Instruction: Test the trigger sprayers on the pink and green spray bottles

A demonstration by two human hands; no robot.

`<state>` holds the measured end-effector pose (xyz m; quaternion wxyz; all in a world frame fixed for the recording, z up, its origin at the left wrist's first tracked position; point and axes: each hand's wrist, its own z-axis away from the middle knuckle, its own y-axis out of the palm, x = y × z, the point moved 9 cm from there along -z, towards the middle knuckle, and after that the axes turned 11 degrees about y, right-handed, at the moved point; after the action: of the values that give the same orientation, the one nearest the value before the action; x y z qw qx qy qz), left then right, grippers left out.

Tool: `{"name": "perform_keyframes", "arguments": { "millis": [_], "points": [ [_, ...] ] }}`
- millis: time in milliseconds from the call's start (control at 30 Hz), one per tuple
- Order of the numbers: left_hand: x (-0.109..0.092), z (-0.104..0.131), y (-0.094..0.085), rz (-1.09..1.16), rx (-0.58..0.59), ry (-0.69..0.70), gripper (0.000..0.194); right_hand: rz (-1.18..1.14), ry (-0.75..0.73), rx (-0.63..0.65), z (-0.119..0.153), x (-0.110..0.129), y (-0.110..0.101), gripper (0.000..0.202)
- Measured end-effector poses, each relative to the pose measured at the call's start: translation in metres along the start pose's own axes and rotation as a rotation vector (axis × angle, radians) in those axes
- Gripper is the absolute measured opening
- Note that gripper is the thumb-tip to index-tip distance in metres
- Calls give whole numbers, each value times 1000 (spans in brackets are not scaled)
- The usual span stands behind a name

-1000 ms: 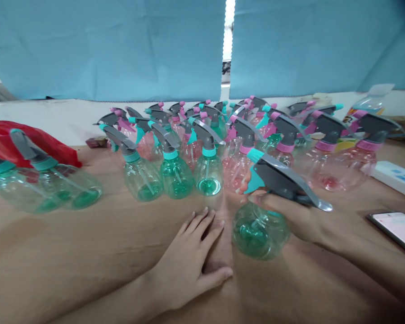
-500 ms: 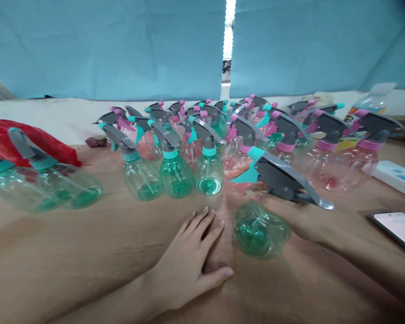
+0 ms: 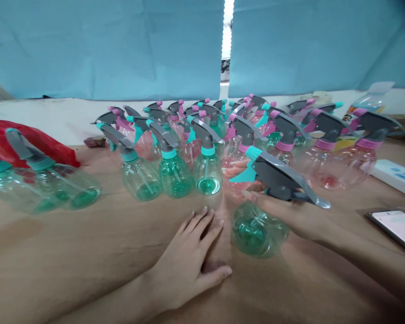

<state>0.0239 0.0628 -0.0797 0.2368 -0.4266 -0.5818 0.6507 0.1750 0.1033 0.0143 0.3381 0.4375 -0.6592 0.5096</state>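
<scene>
My left hand (image 3: 189, 256) lies flat on the wooden table with its fingers spread and nothing in it. To its right, my right hand (image 3: 283, 211) is closed around the neck of a green spray bottle (image 3: 256, 231) with a grey and turquoise trigger head. That bottle leans slightly, and my fingers hide its collar. Just beyond my left fingertips stand three green spray bottles in a row, among them a right-hand one (image 3: 207, 175) and a middle one (image 3: 176, 175). Behind my right hand are pink spray bottles, one with a pink collar (image 3: 326, 144).
Several more pink and green spray bottles crowd the back of the table (image 3: 121, 256). Two green bottles (image 3: 76, 184) stand at the left before a red plastic bag (image 3: 30, 139). At the right lie a phone (image 3: 396, 229) and a white box (image 3: 396, 177). A blue curtain (image 3: 104, 49) hangs behind.
The view has shifted very slightly. My right hand keeps its hold on the green spray bottle, and my left hand stays flat in the same place.
</scene>
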Motion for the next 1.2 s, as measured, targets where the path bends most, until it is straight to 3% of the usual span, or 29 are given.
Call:
{"name": "perform_keyframes", "arguments": {
  "millis": [167, 433, 633, 800, 1067, 1200],
  "points": [
    [0, 0, 0, 12, 1, 2, 72, 26, 27, -18, 0, -9, -2, 10],
    [0, 0, -2, 35, -13, -4, 72, 37, -11, 56, -3, 10, 4, 4],
    [-1, -1, -1, 36, 17, -11, 73, 31, 9, 235, -1, -8, 18, 7],
    [-1, -1, -2, 46, -5, -6, 71, 60, -28, 242, -3, -18, 20, 7],
    [0, -1, -1, 29, 23, -18, 72, 22, -70, 268, -4, -9, 22, 15],
    [0, -1, -1, 26, 24, -18, 72, 7, -44, 218, -1, -4, 20, 17]
  ]
}}
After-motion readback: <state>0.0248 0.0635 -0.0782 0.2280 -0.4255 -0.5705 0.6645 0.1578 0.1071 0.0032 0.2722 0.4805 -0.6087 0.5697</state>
